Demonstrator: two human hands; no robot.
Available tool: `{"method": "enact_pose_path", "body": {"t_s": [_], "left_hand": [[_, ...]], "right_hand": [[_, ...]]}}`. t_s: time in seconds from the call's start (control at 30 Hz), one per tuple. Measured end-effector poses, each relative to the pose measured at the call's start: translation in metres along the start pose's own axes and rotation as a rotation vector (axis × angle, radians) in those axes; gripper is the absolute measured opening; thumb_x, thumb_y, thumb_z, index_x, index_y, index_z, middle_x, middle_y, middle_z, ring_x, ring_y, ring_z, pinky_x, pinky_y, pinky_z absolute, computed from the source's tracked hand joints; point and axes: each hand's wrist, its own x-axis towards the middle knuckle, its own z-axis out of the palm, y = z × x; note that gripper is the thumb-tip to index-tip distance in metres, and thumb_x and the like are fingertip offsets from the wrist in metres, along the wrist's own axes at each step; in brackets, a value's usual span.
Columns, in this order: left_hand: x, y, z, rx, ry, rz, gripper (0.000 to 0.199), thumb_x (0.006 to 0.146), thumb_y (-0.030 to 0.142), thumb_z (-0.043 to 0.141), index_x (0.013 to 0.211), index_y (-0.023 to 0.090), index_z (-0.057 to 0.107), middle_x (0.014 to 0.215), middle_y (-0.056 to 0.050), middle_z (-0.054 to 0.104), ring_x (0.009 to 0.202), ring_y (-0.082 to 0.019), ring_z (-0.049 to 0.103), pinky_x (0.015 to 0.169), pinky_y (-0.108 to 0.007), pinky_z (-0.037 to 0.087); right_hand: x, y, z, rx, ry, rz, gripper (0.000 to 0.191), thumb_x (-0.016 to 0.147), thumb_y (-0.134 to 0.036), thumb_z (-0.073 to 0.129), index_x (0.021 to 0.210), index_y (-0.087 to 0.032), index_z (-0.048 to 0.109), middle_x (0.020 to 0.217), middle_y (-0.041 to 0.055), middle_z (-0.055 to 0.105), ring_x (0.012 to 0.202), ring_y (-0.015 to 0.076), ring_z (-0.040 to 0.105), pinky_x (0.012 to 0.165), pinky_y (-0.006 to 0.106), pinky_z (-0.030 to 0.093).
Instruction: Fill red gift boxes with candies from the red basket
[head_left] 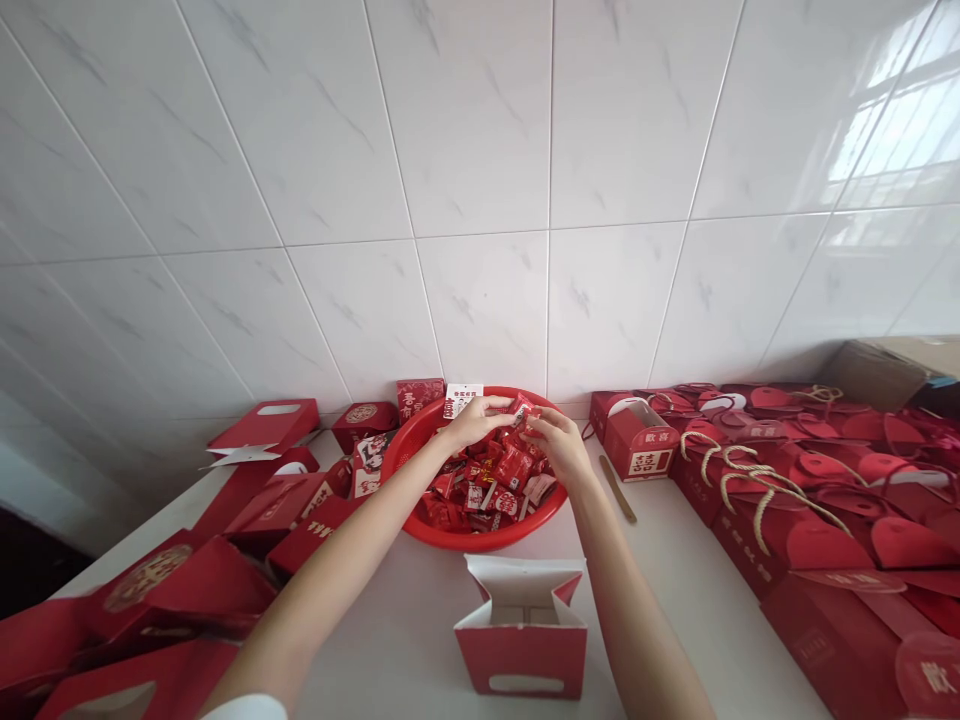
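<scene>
Head view, only one. Left hand [472, 422] and right hand [559, 440] meet over the far right part of a red plastic basin [484, 541]. Small red candy packet [520, 406] is up between them, above the heap. Left fingers: reaching across, pinching the packet at its left side. Right fingers: bent in at the packet's right end; cannot tell if they pinch it or only touch.

Basin sits on a white worktop [375, 625] near the wall, holding a loose pile of wrapped candies [480, 490], mostly red, some with white or yellow print. White sleeve [247, 708] shows at bottom left.

Open red carton [525, 660] stands upright in front of the basin, between the forearms, top gaping, pale inside, slot cut in its near face. Right of the basin: thin brown strip [618, 490] flat on the worktop, then an open-topped red box [642, 440] with a white label. Further right, packed rows of red gift boxes [795, 490], some with cream rope handles [757, 490]; brown cardboard box [900, 362] behind them.

Left side: jumbled red cartons [217, 585], some overlapping. Small patterned box [418, 393] behind the basin's left rim. Backdrop: white marbled tile wall [480, 150].
</scene>
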Motion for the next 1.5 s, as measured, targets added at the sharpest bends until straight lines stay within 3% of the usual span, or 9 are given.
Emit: {"method": "enact_pose_path", "body": {"t_s": [0.2,0.33,0.53,0.77,0.97,1.1,1.2,1.33,1.5], "left_hand": [[0.001,0.011,0.012,0.017,-0.124,0.036,0.048,0.081,0.049,0.071,0.117,0.018,0.074,0.118,-0.008,0.075,0.110,-0.026,0.066,0.103,-0.039,0.048],[0.005,0.006,0.007,0.271,-0.057,-0.086,0.039,0.094,0.043,0.049,0.109,0.018,0.075,0.105,-0.007,0.076,0.096,-0.023,0.069,0.089,-0.033,0.052],[-0.002,-0.016,-0.015,0.614,-0.103,-0.268,0.011,0.066,0.030,0.074,0.061,0.021,0.071,0.062,-0.003,0.069,0.065,-0.021,0.062,0.066,-0.028,0.045],[-0.010,-0.009,-0.035,0.670,-0.236,-0.319,0.010,0.056,0.026,0.079,0.063,0.023,0.073,0.061,0.001,0.069,0.058,-0.017,0.058,0.059,-0.024,0.041],[-0.034,-0.019,-0.052,0.718,-0.564,-0.597,0.034,0.043,0.036,0.090,0.073,0.023,0.078,0.051,-0.001,0.064,0.052,-0.021,0.061,0.057,-0.027,0.047],[-0.057,-0.047,-0.024,0.814,-0.398,-0.298,0.030,0.050,0.042,0.088,0.048,0.024,0.064,0.043,-0.001,0.050,0.066,-0.027,0.064,0.071,-0.034,0.051],[-0.060,-0.044,-0.013,0.791,-0.332,-0.309,0.036,0.052,0.040,0.087,0.040,0.024,0.058,0.039,-0.002,0.045,0.061,-0.027,0.062,0.069,-0.035,0.051],[-0.047,-0.008,-0.033,0.589,-0.435,-0.491,0.015,0.056,0.033,0.080,0.061,0.022,0.071,0.061,-0.004,0.067,0.056,-0.022,0.062,0.061,-0.032,0.049],[-0.030,0.007,-0.051,0.320,-0.156,-0.439,0.019,0.067,0.040,0.070,0.064,0.022,0.065,0.066,0.001,0.067,0.053,-0.016,0.060,0.054,-0.026,0.043]], "right_hand": [[0.003,0.001,-0.003,0.029,0.086,-0.032,0.029,0.058,-0.036,0.080,0.077,-0.017,0.072,0.076,0.0015,0.071,0.070,0.0155,0.062,0.059,0.025,0.051],[0.009,0.004,-0.008,0.137,0.219,-0.051,0.024,0.058,-0.036,0.077,0.069,-0.020,0.064,0.070,-0.0004,0.067,0.073,0.0176,0.063,0.066,0.029,0.055],[0.012,0.006,-0.008,0.201,0.214,-0.007,0.027,0.061,-0.040,0.077,0.070,-0.022,0.059,0.077,0.0060,0.074,0.079,0.0262,0.070,0.068,0.040,0.059],[0.010,0.006,-0.008,0.154,0.154,-0.031,0.033,0.059,-0.042,0.080,0.074,-0.021,0.059,0.072,0.0053,0.073,0.078,0.0282,0.073,0.066,0.039,0.060],[0.009,0.004,-0.006,0.164,0.189,-0.021,0.030,0.054,-0.036,0.082,0.069,-0.021,0.061,0.069,0.0030,0.073,0.068,0.0225,0.070,0.060,0.033,0.057],[0.007,0.005,-0.006,0.123,0.196,-0.045,0.029,0.058,-0.038,0.081,0.069,-0.022,0.060,0.069,0.0025,0.073,0.068,0.0220,0.069,0.058,0.032,0.055],[0.006,0.005,-0.005,0.088,0.175,-0.056,0.030,0.060,-0.041,0.079,0.073,-0.021,0.060,0.068,0.0017,0.072,0.068,0.0219,0.069,0.060,0.033,0.055],[0.006,0.004,-0.004,0.084,0.159,-0.039,0.029,0.060,-0.040,0.078,0.074,-0.022,0.061,0.066,0.0007,0.071,0.070,0.0228,0.070,0.062,0.033,0.055],[0.005,0.003,-0.002,0.103,0.171,-0.033,0.027,0.058,-0.038,0.078,0.071,-0.022,0.062,0.066,0.0011,0.072,0.067,0.0224,0.068,0.059,0.033,0.055]]}}
